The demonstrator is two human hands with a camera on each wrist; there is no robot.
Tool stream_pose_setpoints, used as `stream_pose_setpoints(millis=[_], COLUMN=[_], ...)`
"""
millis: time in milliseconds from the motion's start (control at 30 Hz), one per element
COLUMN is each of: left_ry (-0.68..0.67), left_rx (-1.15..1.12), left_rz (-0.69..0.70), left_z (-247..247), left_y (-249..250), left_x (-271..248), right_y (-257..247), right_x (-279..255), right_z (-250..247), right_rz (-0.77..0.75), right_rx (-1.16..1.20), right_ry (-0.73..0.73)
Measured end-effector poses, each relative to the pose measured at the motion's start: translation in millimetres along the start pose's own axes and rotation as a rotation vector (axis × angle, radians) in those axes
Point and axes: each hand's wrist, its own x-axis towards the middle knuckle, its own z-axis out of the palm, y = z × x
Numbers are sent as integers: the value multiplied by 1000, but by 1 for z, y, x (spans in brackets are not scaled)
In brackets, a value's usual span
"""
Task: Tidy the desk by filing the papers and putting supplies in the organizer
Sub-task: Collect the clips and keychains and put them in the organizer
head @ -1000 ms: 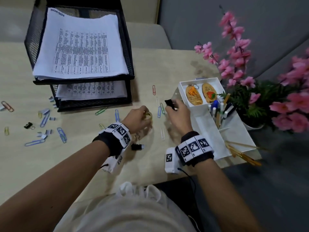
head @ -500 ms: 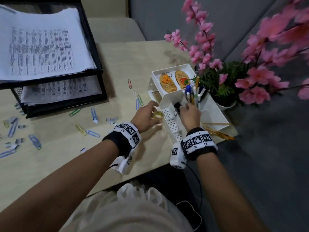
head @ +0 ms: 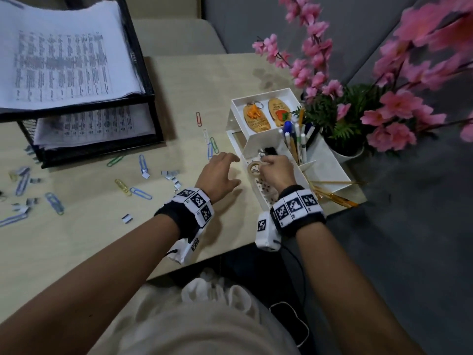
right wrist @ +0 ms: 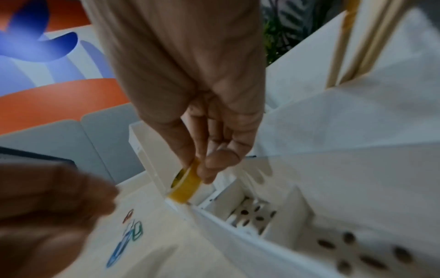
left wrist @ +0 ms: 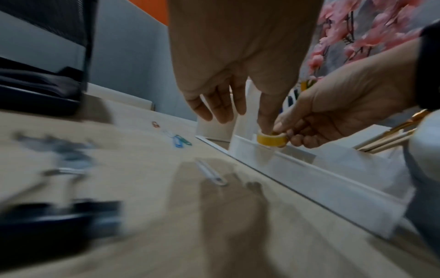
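right hand [head: 275,170] pinches a tape roll [head: 254,168] over the white organizer [head: 325,172]. left hand [head: 217,175], fingers spread wide, hovers at its nine o'clock above the tabletop [head: 89,226].

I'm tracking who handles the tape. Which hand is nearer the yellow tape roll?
Right. The right hand pinches the tape roll over the white organizer; the left hand hovers open over the desk, just left of it.

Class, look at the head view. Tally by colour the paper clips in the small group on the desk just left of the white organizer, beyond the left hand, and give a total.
Red paper clip: 1
White paper clip: 1
Green paper clip: 1
Blue paper clip: 1
Total: 4
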Motion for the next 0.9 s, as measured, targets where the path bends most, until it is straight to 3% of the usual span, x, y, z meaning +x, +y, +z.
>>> stream_pose_setpoints(millis=[167, 333, 500, 600, 700, 900], left_ry=[92, 118, 85, 92, 119, 124], left_rx=[76, 150, 139, 138, 149, 194], left_rz=[-170, -340, -341, -316, -344, -319], left_z=[-24, -42, -49, -46, -45, -51], left_y=[-50, -84, -98, -96, -93, -88], left_x=[-22, -46, -65, -69, -66, -44], right_y=[-8, -7, -22, -31, -30, -24], right_x=[23, 15, -11, -25, -33, -36], right_z=[2, 16, 26, 56, 82, 99], right_rz=[-44, -157, -255, -316, -198, -132], right_rx=[-50, -237, -279, -276, -368, -490], right_ry=[115, 102, 149, 25, -150, -184])
